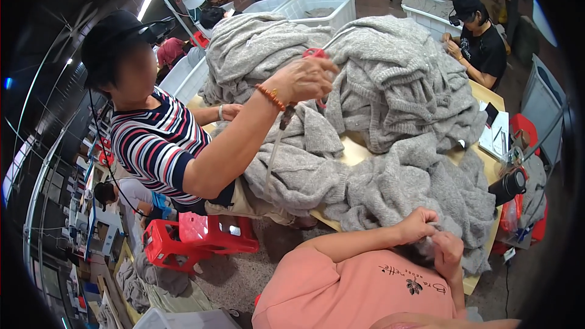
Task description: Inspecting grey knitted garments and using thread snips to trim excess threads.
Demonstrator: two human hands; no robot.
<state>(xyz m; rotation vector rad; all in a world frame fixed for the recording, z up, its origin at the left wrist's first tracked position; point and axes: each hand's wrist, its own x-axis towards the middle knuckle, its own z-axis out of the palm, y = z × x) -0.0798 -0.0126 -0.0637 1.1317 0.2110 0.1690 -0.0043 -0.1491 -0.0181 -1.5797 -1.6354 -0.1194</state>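
Note:
Close in front of my pink shirt, both my hands are together at the near edge of the table, fingers closed in a pinch. My left hand [419, 225] reaches across from the left and grips a bit of grey knit fabric [381, 198]. Just beside and below it, my right hand [448, 251] pinches the same grey knit. The exact spot between my fingertips is too small to make out. The fabric spreads from my hands over the table and meets large heaps of grey knitwear [396, 67].
On the left, a person in a striped shirt [161, 134] reaches over the heap holding a red-handled tool [314, 53]. Another person [481, 42] works at far right. A black bottle [509, 187] and papers [495, 134] are on the right. Red stools [213, 231] stand at lower left.

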